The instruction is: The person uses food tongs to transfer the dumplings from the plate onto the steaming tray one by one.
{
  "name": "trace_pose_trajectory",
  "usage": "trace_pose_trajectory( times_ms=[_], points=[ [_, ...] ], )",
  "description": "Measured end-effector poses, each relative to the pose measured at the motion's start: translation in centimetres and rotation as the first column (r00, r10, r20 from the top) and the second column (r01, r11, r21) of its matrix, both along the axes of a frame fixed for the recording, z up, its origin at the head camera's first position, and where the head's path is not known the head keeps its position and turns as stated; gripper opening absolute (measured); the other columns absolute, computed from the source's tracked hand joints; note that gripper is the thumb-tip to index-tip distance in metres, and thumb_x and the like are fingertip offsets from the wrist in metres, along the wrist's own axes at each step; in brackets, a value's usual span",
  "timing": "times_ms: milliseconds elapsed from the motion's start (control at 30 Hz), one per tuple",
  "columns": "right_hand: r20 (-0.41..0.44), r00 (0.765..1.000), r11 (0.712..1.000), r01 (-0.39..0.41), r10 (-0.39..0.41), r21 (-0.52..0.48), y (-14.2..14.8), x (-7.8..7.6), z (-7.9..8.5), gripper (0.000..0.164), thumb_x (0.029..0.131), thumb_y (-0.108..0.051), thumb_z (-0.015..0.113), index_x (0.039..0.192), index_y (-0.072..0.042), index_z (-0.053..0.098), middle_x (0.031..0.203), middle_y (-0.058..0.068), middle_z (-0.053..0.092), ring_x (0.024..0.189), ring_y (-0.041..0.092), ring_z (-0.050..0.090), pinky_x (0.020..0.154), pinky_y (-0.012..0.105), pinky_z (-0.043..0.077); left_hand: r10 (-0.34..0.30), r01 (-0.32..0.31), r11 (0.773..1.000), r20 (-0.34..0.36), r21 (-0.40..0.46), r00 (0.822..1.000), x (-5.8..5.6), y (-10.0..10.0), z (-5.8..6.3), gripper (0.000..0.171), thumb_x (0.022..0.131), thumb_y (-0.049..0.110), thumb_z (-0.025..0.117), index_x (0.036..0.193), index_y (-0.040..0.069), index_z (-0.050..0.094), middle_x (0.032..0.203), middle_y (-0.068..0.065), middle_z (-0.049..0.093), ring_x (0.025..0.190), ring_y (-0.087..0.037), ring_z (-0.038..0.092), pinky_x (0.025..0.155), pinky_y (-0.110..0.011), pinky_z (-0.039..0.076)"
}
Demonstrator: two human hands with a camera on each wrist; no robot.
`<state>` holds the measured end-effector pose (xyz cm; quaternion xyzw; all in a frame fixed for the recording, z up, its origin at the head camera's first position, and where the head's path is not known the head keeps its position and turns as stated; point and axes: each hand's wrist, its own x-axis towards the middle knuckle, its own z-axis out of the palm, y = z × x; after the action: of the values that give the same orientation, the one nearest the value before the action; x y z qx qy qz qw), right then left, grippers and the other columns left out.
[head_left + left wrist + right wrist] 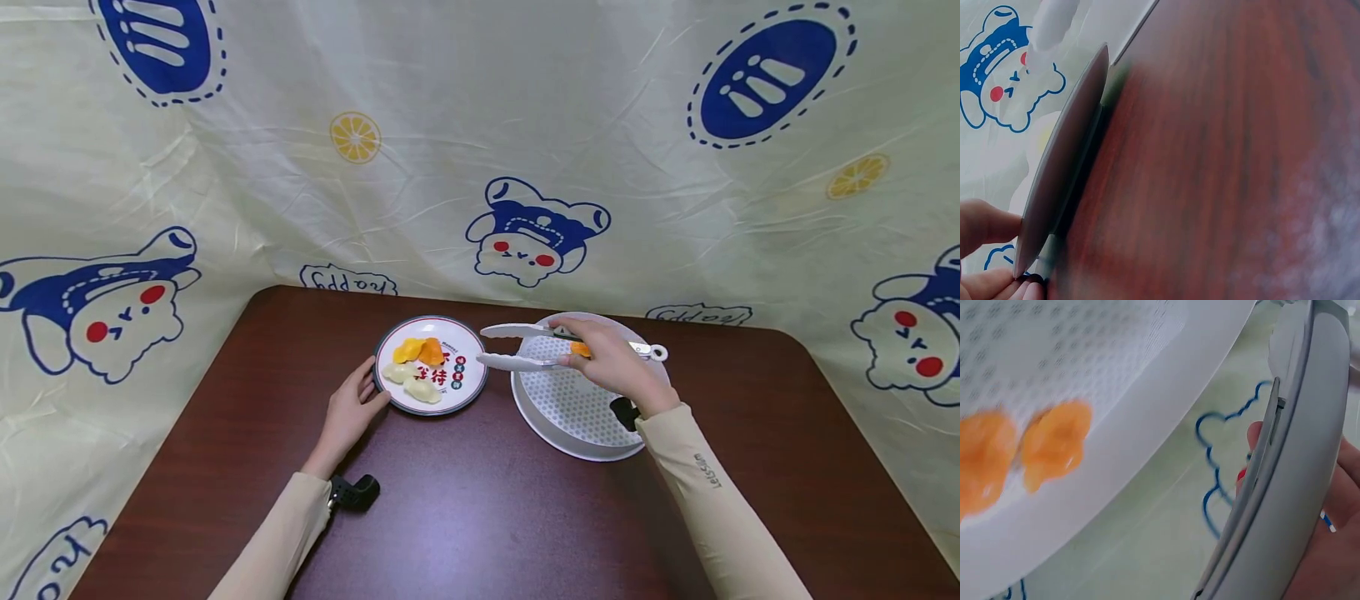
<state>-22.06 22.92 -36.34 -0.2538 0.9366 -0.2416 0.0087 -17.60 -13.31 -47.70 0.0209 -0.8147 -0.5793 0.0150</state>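
Pale printed sheeting [420, 208] backs a glossy brown table [465, 517]; the left hand [348, 421] pinches the plate [468, 343] by its rim, the right hand [613, 365] grips tongs [517, 363] above a white basket [551, 436].

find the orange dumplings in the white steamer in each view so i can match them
Head: orange dumplings right of centre, partly hidden by the right hand.
Left wrist: not in it.
Right wrist: at the left edge, about mid-height.
Shared landmark: the blue-printed backdrop.

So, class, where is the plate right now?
In the head view, the plate is left of the white round container, its left rim gripped by the left hand.
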Motion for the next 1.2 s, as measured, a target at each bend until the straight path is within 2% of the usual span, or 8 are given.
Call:
trace_pose_trajectory(
  times_ms=[167,500,833,1033,1200],
  points=[
    [0.008,0.999,0.999,-0.033,0.033,0.024,-2.4,-0.1,-0.7,0.053,0.085,-0.01,0.071,0.134,0.0,0.052,0.128,0.02,0.057,0.12,0.037,0.049,0.104,0.053,0.039,0.001,-0.001,1.0,0.004,-0.003,1.0,0.0,0.1,0.1,0.066,0.087,0.0,0.063,0.145,-0.008,0.032,0.147,-0.025,0.034,0.129,-0.034,0.043,0.106,-0.036,0.04],
    [0.085,0.996,0.996,-0.01,0.003,0.09,-6.6,-0.5,-2.0,0.055,0.086,-0.019,0.071,0.136,-0.005,0.051,0.123,0.016,0.06,0.11,0.033,0.055,0.099,0.049,0.045,-0.005,0.005,1.0,-0.001,0.015,1.0,0.0,0.0,-0.1,0.065,0.087,-0.001,0.063,0.145,-0.008,0.032,0.147,-0.026,0.034,0.129,-0.034,0.042,0.107,-0.037,0.039],
    [0.071,0.997,0.985,0.029,-0.041,0.168,-8.3,-0.9,-2.1,0.055,0.086,-0.022,0.07,0.135,-0.004,0.052,0.122,0.017,0.061,0.103,0.031,0.057,0.096,0.047,0.048,-0.009,0.01,1.0,-0.012,0.025,1.0,0.0,0.0,-0.2,0.064,0.087,-0.001,0.063,0.144,-0.008,0.033,0.146,-0.026,0.035,0.129,-0.035,0.042,0.106,-0.037,0.039],
    [0.082,0.995,0.979,0.035,-0.052,0.199,-9.1,-1.1,-2.3,0.056,0.087,-0.024,0.07,0.136,-0.004,0.051,0.126,0.015,0.059,0.107,0.03,0.055,0.099,0.046,0.046,-0.003,0.003,1.0,0.002,0.008,1.0,0.1,-0.1,-0.2,0.066,0.087,0.001,0.064,0.144,-0.008,0.033,0.146,-0.025,0.035,0.129,-0.034,0.043,0.106,-0.037,0.04],
    [0.068,0.996,0.978,0.046,-0.061,0.204,-9.4,-1.2,-2.4,0.054,0.087,-0.023,0.069,0.135,-0.005,0.053,0.125,0.014,0.06,0.105,0.029,0.054,0.097,0.044,0.046,-0.004,0.004,1.0,0.013,0.012,1.0,0.0,-0.1,-0.1,0.067,0.087,0.003,0.064,0.146,-0.006,0.032,0.147,-0.024,0.035,0.13,-0.032,0.043,0.106,-0.036,0.04]
  ],
)
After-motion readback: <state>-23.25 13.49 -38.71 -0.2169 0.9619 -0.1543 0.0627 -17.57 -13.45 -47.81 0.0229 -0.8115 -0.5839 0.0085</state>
